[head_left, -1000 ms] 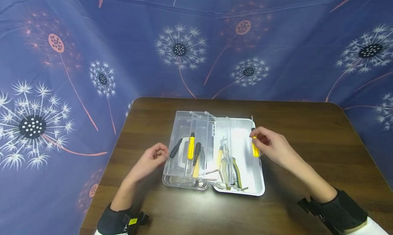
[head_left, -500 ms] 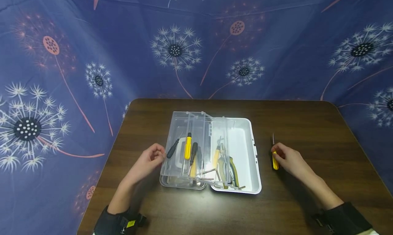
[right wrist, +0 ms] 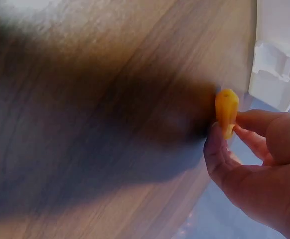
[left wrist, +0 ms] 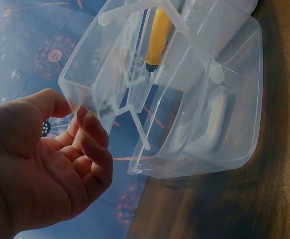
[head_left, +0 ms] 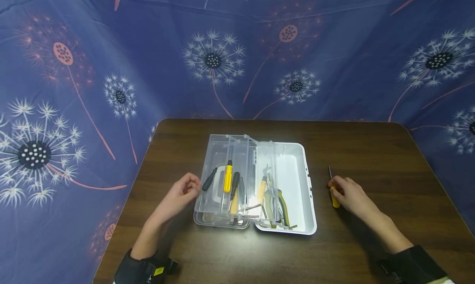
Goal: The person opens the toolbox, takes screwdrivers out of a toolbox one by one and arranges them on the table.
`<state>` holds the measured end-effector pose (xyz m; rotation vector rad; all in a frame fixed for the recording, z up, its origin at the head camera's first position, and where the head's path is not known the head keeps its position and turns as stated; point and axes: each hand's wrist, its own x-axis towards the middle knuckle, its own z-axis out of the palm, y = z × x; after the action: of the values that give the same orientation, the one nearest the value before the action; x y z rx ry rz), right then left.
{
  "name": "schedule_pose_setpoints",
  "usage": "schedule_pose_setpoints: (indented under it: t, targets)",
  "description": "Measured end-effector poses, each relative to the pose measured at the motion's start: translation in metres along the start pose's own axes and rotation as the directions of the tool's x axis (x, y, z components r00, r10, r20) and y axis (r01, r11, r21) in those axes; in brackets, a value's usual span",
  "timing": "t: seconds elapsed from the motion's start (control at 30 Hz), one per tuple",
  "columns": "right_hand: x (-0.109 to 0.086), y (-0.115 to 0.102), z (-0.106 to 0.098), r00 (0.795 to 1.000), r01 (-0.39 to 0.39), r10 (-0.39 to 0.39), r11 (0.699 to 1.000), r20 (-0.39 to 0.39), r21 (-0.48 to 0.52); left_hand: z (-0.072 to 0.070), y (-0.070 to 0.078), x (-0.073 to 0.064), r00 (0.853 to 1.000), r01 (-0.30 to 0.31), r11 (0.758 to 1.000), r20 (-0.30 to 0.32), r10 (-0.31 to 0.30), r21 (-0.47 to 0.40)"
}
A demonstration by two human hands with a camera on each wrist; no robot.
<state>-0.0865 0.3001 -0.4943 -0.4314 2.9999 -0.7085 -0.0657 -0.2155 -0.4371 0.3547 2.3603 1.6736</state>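
At the table's right side, my right hand (head_left: 349, 193) pinches a screwdriver (head_left: 335, 198) by its yellow handle, its shaft pointing away from me. The right wrist view shows the handle's butt end (right wrist: 227, 107) between thumb and fingertips. Whether the screwdriver touches the tabletop is hard to tell. My left hand (head_left: 182, 195) pinches the near-left corner of the clear upper tray (left wrist: 80, 89) of a toolbox. That tray carries a yellow screwdriver (head_left: 228, 177), dark small screwdrivers (head_left: 210, 179) and hex keys (head_left: 259, 207). Pliers (head_left: 283, 207) lie in the white box (head_left: 297, 168).
The toolbox's clear lower part (left wrist: 249, 124) stands on the brown wooden table (head_left: 237, 259) to the left of the white box. Behind the table hangs a blue dandelion-patterned cloth (head_left: 148, 36).
My right hand has carried the screwdriver from the white box's right edge rightwards and down towards the table. During the last half second the screwdriver tilted slightly. My left hand stays at the tray.
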Motion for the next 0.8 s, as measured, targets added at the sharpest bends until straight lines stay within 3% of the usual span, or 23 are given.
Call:
schedule_pose_setpoints:
  t: [0.43,0.8]
  targets:
    - [-0.003,0.007,-0.01,1.0,-0.012,0.012,1.0,0.024,0.016,0.001,0.0,0.001,1.0,-0.005,1.0,-0.004,0.005,-0.021]
    - [0.002,-0.001,-0.02,0.999,-0.021,0.02,1.0,-0.049,-0.005,0.001,0.0,0.0,1.0,-0.012,1.0,-0.006,0.012,-0.017]
